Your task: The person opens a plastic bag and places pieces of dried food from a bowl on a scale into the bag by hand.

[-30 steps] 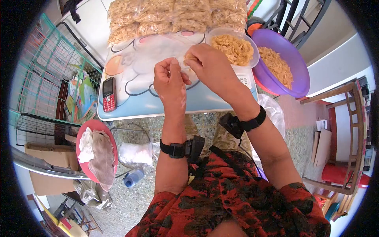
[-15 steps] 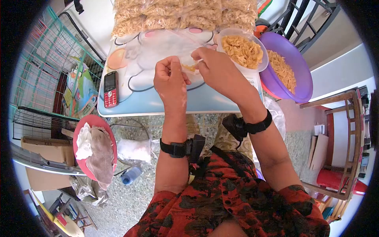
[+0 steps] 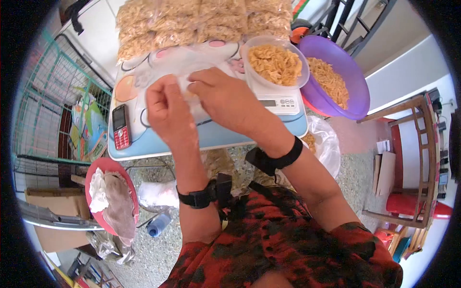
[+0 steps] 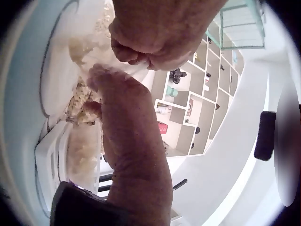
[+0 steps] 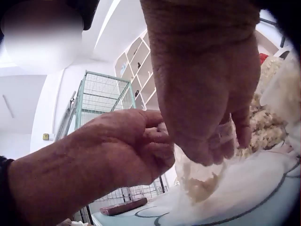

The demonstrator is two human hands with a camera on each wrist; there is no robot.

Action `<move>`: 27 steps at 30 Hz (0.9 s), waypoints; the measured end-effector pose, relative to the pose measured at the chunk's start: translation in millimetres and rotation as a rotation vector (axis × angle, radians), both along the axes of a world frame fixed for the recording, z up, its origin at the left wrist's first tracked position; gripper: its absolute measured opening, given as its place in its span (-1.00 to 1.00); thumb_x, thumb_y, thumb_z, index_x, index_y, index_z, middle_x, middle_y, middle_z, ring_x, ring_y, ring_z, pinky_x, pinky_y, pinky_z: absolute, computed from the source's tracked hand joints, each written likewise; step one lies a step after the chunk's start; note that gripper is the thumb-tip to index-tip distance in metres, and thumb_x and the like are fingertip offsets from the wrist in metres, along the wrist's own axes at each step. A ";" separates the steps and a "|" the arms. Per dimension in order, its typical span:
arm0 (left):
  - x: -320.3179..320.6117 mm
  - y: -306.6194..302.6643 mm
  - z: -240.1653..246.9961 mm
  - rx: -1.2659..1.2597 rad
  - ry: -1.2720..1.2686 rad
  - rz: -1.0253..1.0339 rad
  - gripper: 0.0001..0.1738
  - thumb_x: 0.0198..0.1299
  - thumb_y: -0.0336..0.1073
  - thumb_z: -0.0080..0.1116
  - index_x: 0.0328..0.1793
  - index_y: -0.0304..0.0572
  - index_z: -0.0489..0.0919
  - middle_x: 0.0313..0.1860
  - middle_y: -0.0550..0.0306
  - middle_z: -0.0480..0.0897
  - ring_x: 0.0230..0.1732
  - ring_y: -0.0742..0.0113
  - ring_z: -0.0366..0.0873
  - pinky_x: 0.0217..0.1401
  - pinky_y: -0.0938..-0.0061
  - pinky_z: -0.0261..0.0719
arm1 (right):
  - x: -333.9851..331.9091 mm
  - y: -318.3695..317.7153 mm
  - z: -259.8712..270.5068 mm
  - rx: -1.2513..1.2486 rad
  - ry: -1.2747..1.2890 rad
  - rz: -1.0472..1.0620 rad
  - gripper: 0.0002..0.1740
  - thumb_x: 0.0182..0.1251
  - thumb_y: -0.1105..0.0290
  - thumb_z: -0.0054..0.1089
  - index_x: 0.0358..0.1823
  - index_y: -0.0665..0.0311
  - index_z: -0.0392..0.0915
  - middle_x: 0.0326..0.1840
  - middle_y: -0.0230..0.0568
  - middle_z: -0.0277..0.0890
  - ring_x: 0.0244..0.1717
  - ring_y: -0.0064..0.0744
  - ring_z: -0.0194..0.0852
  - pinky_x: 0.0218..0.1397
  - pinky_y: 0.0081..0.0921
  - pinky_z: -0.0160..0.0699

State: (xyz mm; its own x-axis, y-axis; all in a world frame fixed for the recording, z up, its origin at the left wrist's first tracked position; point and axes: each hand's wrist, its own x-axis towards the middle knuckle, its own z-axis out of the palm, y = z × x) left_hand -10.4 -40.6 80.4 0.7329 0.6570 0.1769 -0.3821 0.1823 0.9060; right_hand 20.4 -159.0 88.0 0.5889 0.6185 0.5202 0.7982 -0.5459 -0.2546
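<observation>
A clear plastic bag with a few pale yellow flakes (image 5: 202,186) in it hangs from both hands above the table, seen in the right wrist view. The left hand (image 3: 170,113) pinches one side of its top edge with curled fingers. Close beside it, the right hand (image 3: 228,101) grips the other side, fingers bent. In the head view the hands hide most of the bag. To their right, a clear bowl (image 3: 274,62) of yellow flakes stands on a white scale (image 3: 283,106).
Filled bags (image 3: 177,24) lie in rows at the table's back. A purple basin (image 3: 353,79) of flakes is at the right. A red and black phone (image 3: 121,127) lies at the table's left edge, beyond which stands a green wire cage (image 3: 53,105).
Both hands have shifted left relative to the bowl, staying close together. The head view has moved too, and the scale's display now shows. The flakes seen between the hands earlier are mostly hidden.
</observation>
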 end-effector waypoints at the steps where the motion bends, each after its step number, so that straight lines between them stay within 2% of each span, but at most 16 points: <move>1: 0.2 1.7 1.3 0.017 0.003 0.012 -0.84 0.34 -0.33 0.18 -0.13 -0.28 0.54 -0.47 0.38 0.48 -0.54 0.75 0.23 -0.56 0.77 0.14 | -2.3 2.0 0.7 0.071 -0.034 0.027 -0.72 0.04 0.58 0.19 -0.15 0.27 0.56 0.06 -0.19 0.53 0.08 -0.15 0.51 0.00 -0.32 0.62; 3: 0.5 4.8 3.9 0.059 0.007 0.043 -0.84 0.35 -0.32 0.18 -0.12 -0.29 0.54 -0.46 0.37 0.48 -0.55 0.74 0.24 -0.57 0.75 0.14 | -8.9 0.9 4.4 0.134 -0.051 0.054 -0.72 0.04 0.56 0.24 -0.16 0.24 0.55 0.07 -0.24 0.53 0.07 -0.18 0.51 -0.01 -0.34 0.63; 6: 0.2 3.1 1.9 0.051 0.106 -0.026 -0.81 0.35 -0.30 0.19 -0.10 -0.30 0.54 -0.45 0.35 0.49 -0.56 0.72 0.26 -0.60 0.73 0.17 | -15.9 -6.6 4.6 0.212 -0.064 0.097 -0.70 0.05 0.57 0.25 -0.13 0.24 0.56 0.09 -0.23 0.52 0.07 -0.18 0.51 -0.02 -0.36 0.63; 9: 1.9 -2.4 -3.2 0.045 0.139 -0.046 -0.75 0.33 -0.20 0.21 -0.14 -0.26 0.56 -0.56 0.31 0.46 -0.65 0.60 0.30 -0.65 0.68 0.24 | -24.6 -25.1 10.2 0.269 -0.121 0.054 -0.67 0.04 0.60 0.26 -0.10 0.24 0.57 0.09 -0.24 0.52 0.05 -0.19 0.52 -0.04 -0.37 0.62; 15: 0.4 -11.7 -9.1 0.053 0.173 -0.143 -0.72 0.31 -0.23 0.22 -0.02 -0.30 0.57 -0.49 0.26 0.49 -0.60 0.57 0.36 -0.59 0.64 0.35 | -45.7 -90.8 8.1 0.275 -0.031 -0.201 -0.73 0.15 0.60 0.25 -0.09 0.27 0.61 -0.16 -0.20 0.62 -0.19 -0.18 0.59 -0.14 -0.41 0.58; 17: 0.1 -14.9 -9.2 0.027 0.180 -0.167 -0.71 0.31 -0.23 0.22 0.00 -0.30 0.57 -0.46 0.25 0.50 -0.59 0.56 0.38 -0.58 0.63 0.38 | -54.6 -112.5 10.0 0.344 0.069 -0.356 -0.78 0.23 0.55 0.25 -0.08 0.31 0.62 -0.27 -0.18 0.62 -0.33 -0.31 0.58 -0.25 -0.49 0.55; 20: -0.3 -20.6 -9.5 0.003 0.181 -0.199 -0.71 0.31 -0.24 0.22 0.01 -0.31 0.56 -0.44 0.25 0.51 -0.59 0.55 0.39 -0.57 0.61 0.40 | -55.6 -141.3 16.1 0.382 0.109 -0.562 -0.78 0.24 0.51 0.27 -0.07 0.35 0.61 -0.27 -0.18 0.61 -0.38 -0.43 0.54 -0.32 -0.55 0.50; 23: -1.9 -24.5 -10.2 -0.005 0.165 -0.224 -0.70 0.30 -0.24 0.22 0.01 -0.31 0.56 -0.43 0.25 0.51 -0.59 0.54 0.39 -0.56 0.60 0.41 | -40.1 -163.8 27.7 0.416 0.147 -0.640 -0.78 0.26 0.47 0.27 -0.08 0.35 0.61 -0.28 -0.19 0.60 -0.39 -0.44 0.52 -0.32 -0.53 0.49; 27: -3.9 -29.1 -7.2 -0.001 0.171 -0.224 -0.71 0.31 -0.25 0.22 0.02 -0.30 0.56 -0.41 0.25 0.52 -0.59 0.55 0.39 -0.56 0.61 0.41 | -13.4 -177.2 45.1 0.214 0.031 -0.583 -0.72 0.27 0.38 0.26 -0.03 0.32 0.60 -0.26 -0.16 0.61 -0.35 -0.35 0.54 -0.24 -0.45 0.50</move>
